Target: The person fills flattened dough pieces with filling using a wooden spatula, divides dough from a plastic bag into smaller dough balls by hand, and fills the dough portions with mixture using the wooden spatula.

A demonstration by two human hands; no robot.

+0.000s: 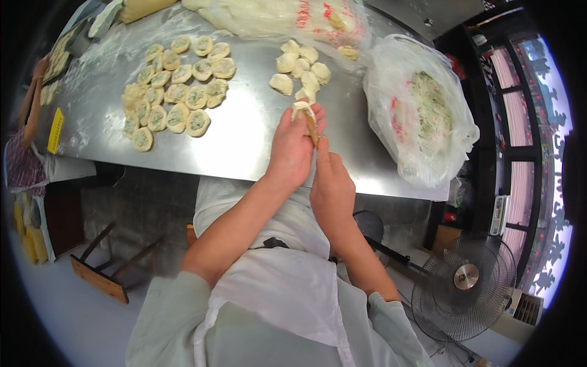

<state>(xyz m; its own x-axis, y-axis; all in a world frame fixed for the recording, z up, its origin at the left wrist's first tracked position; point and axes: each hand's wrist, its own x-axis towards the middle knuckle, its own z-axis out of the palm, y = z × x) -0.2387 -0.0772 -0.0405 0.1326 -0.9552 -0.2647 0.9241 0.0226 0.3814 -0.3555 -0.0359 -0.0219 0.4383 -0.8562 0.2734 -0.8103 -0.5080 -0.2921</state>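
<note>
My left hand [293, 149] cups a dough wrapper [301, 108] above the front part of the steel table [250, 108]. In my right hand [334, 183] is a thin wooden spatula [312, 130], its blade lying against the dough; any filling there is hidden by the fingers. Just beyond my hands lies a cluster of flattened dough pieces [300, 69]. To the left, several filled dough rounds [176, 94] with pale green filling showing on top sit close together. A clear plastic bag [383, 87] holding chopped green-and-white filling [429, 108] stands to the right.
A large bag of dough [275, 18] lies along the table's back. At far left are another person's arm [33, 101], a tray of dough pieces [56, 62] and a yellow label [55, 130]. A stool [98, 277] stands at lower left, a fan [463, 286] at lower right.
</note>
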